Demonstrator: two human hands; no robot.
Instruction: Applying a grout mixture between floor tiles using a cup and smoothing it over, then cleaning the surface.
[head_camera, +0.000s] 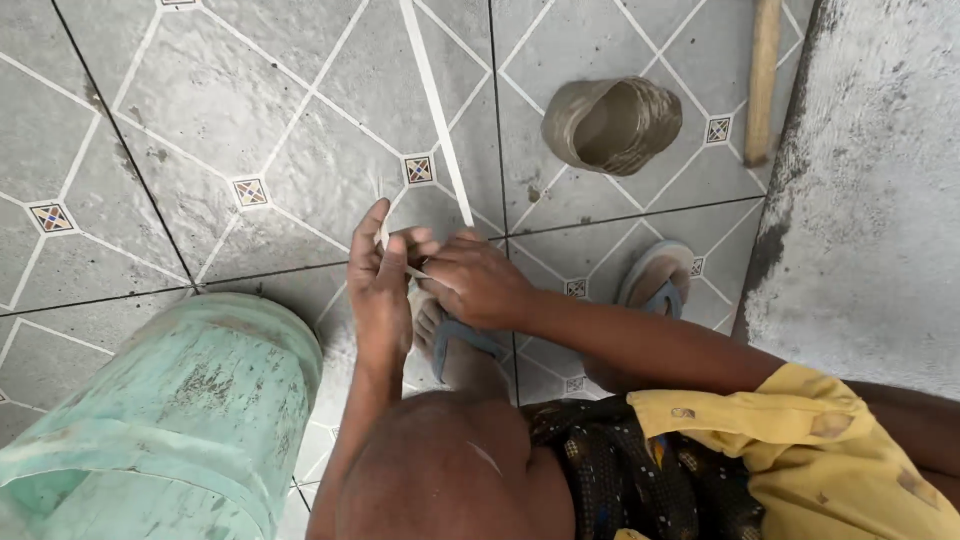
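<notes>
Both hands meet low over the tiled floor (300, 130), just above a foot in a blue-strapped sandal (462, 345). The left hand (380, 285) pinches a thin pale strip (437, 120) between thumb and fingers, its grip closed on the strip's near end. The right hand (478, 282) closes on the same end, touching the left. From the grips the strip runs straight away across the tiles toward the floor's far edge. A green bucket (170, 420) stands near the left arm; a coiled roll (612, 122) lies farther off.
</notes>
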